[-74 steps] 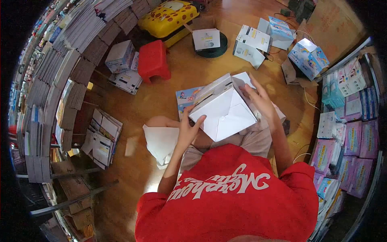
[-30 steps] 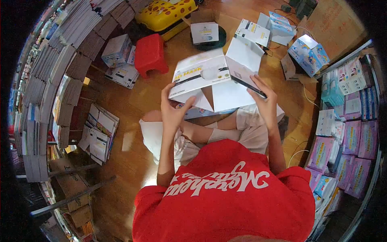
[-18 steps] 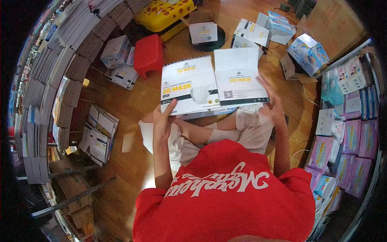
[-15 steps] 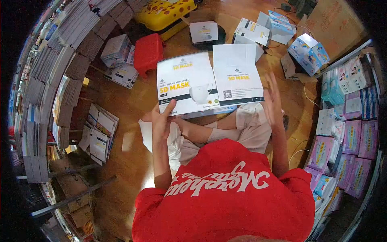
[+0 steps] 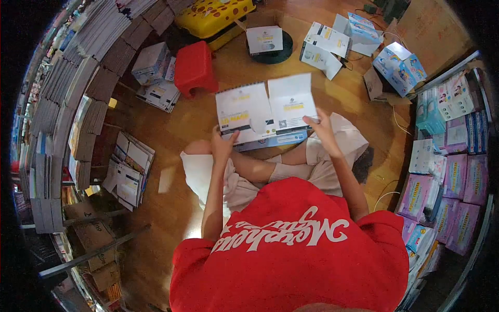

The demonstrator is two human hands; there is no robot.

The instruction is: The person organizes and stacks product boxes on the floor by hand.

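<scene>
An unfolded white 5D Mask box spans the space above my crossed legs, its panels spread and a flap standing up at its far right. My left hand pinches its near left corner, thumb on the printed face. At the near right corner, my right hand grips the edge with the thumb on top; the fingers beneath are hidden. Below the box, a blue printed carton piece lies partly covered near my shins.
A red stool and a yellow spotted case stand ahead. More mask boxes lie on the floor at the far right, near a blue box. Stacked packs line the right shelf; flat cartons lie left.
My right hand has gone from open beside the box to gripping its right corner. The box has moved slightly away and tilted, with my left hand still on it.
</scene>
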